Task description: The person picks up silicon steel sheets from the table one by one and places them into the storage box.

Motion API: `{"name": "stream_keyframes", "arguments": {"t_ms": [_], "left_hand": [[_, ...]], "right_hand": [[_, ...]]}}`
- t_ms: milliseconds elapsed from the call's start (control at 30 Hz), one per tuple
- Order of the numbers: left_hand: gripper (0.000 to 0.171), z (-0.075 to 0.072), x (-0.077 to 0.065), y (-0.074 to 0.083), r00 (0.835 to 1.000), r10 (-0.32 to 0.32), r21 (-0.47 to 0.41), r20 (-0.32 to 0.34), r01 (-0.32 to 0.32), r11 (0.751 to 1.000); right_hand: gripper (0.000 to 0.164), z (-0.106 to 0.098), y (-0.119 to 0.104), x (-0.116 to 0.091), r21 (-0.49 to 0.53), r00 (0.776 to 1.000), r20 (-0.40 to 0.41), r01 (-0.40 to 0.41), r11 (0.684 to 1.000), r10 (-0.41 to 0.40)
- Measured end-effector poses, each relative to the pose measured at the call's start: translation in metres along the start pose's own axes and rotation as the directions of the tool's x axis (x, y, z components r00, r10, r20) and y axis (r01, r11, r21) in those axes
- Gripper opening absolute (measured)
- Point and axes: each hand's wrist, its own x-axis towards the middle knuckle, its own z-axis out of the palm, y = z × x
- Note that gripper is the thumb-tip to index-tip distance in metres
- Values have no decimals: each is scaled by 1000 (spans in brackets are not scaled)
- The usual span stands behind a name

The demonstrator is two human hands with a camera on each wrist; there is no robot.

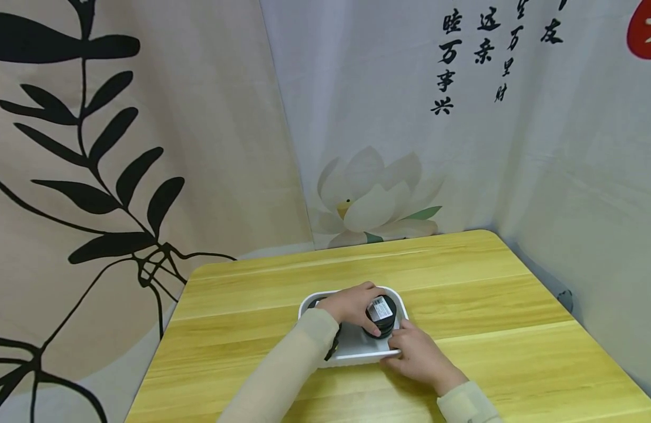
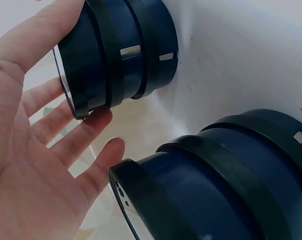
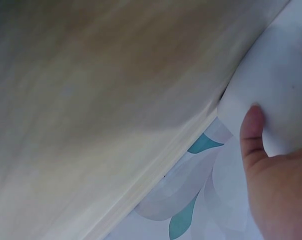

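A white bin (image 1: 357, 356) with rounded corners stands on the table. Inside it, a black ribbed cylinder (image 1: 390, 306) carries a white barcode label on its end. My left hand (image 1: 352, 304) reaches over the bin and grips this cylinder between thumb and fingers. Raised bands and small slots run round it in the left wrist view, where a second dark cylinder (image 2: 231, 185) of the same kind lies beside my fingers. Seen from the head, that one is mostly hidden under my left hand and sleeve. My right hand (image 1: 418, 355) holds the bin's near right corner, with the thumb (image 3: 253, 132) against its outer wall.
The bin rests on a yellow wood-grain table (image 1: 516, 317) near its middle. Behind the table hang pale curtains (image 1: 225, 147) printed with dark leaves, a lotus flower and black characters. The table's right edge lies close to the curtain on that side.
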Motion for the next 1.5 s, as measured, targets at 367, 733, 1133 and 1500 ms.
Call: {"name": "stream_keyframes", "arguments": {"t_ms": [367, 733, 1133, 1500], "left_hand": [[100, -5, -15, -1, 1000, -27, -2, -9, 27, 1000], [88, -12, -38, -1, 993, -57, 51, -106, 62, 997], [53, -6, -61, -7, 976, -23, 100, -218, 45, 994], [17, 8, -88, -12, 913, 58, 108, -403, -16, 994]], "right_hand": [[26, -1, -4, 6, 4, 1000, 21, 1, 1000, -1], [36, -7, -8, 8, 29, 999, 28, -20, 999, 20], [33, -5, -8, 6, 35, 1000, 20, -4, 999, 3], [22, 0, -7, -1, 105, 996, -76, -34, 994, 42]]}}
